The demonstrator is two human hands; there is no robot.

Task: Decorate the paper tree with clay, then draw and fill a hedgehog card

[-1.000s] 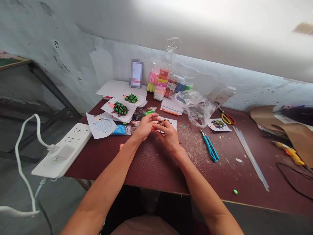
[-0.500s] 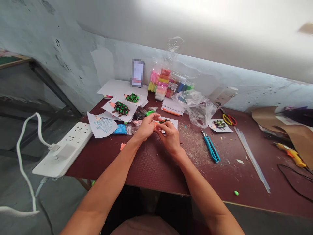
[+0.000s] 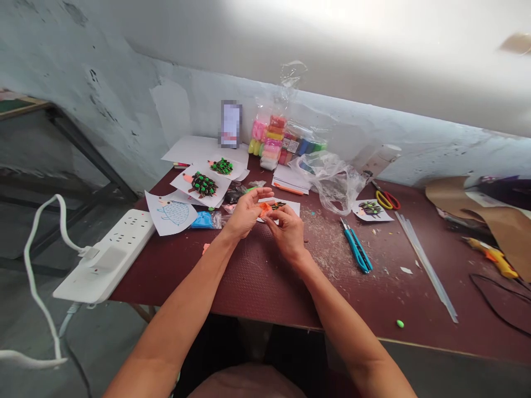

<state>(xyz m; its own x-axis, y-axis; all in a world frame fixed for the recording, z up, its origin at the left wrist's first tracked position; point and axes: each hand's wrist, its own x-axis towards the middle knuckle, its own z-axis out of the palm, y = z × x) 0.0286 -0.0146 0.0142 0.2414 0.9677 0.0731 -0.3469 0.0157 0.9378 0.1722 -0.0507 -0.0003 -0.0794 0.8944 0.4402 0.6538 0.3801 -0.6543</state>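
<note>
You are pinching a small orange clay lump (image 3: 264,208) between your left hand (image 3: 245,213) and right hand (image 3: 287,232), hands together above the counter (image 3: 257,276); shaping it seems underway, and gentle fingertip pressure comes next.

The upright card (image 3: 230,124) against the wall is blurred out. The brown cardboard (image 3: 498,221) and black cable (image 3: 504,309) are cut off at the frame's right edge.

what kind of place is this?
Likely a makeshift craft bench against a rough plastered wall: coloured clay packs, paper hedgehog cut-outs, scissors, and both hands working an orange clay piece.
</note>
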